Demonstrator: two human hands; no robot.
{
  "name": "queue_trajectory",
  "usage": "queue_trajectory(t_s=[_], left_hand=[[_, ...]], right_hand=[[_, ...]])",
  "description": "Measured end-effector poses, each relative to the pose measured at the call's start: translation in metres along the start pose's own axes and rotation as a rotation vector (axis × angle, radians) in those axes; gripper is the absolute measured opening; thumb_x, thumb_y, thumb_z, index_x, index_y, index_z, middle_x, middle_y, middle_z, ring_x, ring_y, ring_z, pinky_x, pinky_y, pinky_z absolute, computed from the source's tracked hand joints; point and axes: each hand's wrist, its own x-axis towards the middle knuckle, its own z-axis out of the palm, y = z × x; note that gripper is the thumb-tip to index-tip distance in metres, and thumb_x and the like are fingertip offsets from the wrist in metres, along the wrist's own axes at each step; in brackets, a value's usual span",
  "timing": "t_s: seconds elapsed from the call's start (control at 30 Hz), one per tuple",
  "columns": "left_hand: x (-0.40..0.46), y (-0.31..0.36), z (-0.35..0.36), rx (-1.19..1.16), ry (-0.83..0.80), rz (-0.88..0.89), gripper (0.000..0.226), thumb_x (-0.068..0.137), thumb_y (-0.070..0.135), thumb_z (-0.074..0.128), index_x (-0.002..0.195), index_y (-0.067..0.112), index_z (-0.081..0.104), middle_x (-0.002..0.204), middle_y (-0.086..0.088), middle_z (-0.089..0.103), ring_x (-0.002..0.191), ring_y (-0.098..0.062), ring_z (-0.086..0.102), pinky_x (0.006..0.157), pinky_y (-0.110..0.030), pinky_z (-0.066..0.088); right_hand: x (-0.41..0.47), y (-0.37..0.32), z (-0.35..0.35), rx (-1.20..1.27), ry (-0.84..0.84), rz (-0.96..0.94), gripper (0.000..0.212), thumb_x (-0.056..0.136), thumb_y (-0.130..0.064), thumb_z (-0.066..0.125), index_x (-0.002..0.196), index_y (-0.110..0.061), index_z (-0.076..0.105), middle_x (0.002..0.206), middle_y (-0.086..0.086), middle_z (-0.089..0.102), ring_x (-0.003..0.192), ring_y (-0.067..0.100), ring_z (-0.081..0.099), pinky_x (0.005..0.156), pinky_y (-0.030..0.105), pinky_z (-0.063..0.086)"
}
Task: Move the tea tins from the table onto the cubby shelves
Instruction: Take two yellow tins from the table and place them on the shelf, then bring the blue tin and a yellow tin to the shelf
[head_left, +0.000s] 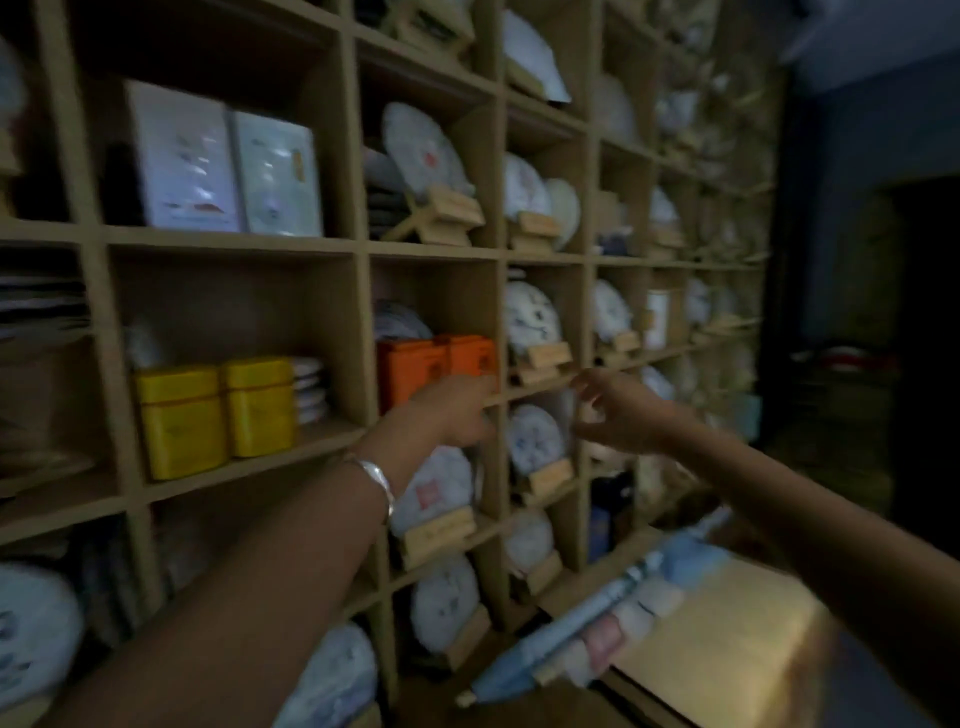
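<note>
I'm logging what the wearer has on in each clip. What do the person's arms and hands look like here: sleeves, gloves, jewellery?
Both forearms are bare, with no sleeves in view and no gloves. The left hand has a plain silver-coloured bangle at its wrist. The right hand shows no watch or bracelet. The frame is too blurred to tell about rings.

Dim room, tall wooden cubby wall (363, 249), dark doorway (919, 332) at right

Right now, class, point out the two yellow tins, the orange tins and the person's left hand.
yellow tins (182, 421): head view, front face of the left tin of the pair.
orange tins (410, 366): head view, front of the left tin.
left hand (452, 410): head view, back of the hand, in front of the orange tins' cubby.
</note>
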Motion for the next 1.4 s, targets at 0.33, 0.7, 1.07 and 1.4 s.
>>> queue_trajectory(t_s=[0.33,0.7,1.07,1.4], left_hand=[[0.074,0.307,0.072,-0.224,-0.089,0.487,0.057,0.084,0.034,0.064,0.135,0.017,0.044,0.13,-0.014,0.052,0.116,-0.033,0.053,0.088,-0.037,0.048],[0.067,0.667,0.101,-0.349,-0.195,0.889,0.06,0.084,0.038,0.061,0.138,0.022,0.041,0.13,-0.009,0.054,0.119,-0.029,0.053,0.094,-0.038,0.048],[0.058,0.877,0.177,-0.3,-0.406,1.032,0.059,0.084,0.029,0.06,0.137,0.015,0.04,0.132,-0.012,0.053,0.119,-0.032,0.052,0.095,-0.041,0.047],[0.136,0.954,0.318,-0.206,-0.594,1.012,0.064,0.081,0.036,0.064,0.138,0.019,0.041,0.137,-0.008,0.053,0.121,-0.028,0.053,0.099,-0.038,0.047]], right_hand=[[-0.263,0.133,-0.191,-0.396,0.09,0.583,0.055,0.076,-0.026,0.076,0.123,-0.011,0.053,0.113,0.012,0.061,0.102,0.025,0.059,0.085,0.029,0.043],[-0.536,0.224,-0.351,-0.548,0.073,1.073,0.054,0.079,-0.031,0.072,0.125,-0.016,0.05,0.115,0.01,0.056,0.1,0.02,0.053,0.084,0.026,0.039],[-0.702,0.326,-0.398,-0.457,0.064,1.347,0.055,0.083,-0.034,0.069,0.131,-0.016,0.047,0.123,0.01,0.054,0.107,0.022,0.055,0.087,0.029,0.045],[-0.778,0.467,-0.386,-0.409,0.047,1.507,0.047,0.081,-0.029,0.069,0.12,-0.009,0.052,0.118,0.011,0.06,0.101,0.025,0.058,0.084,0.037,0.05]])
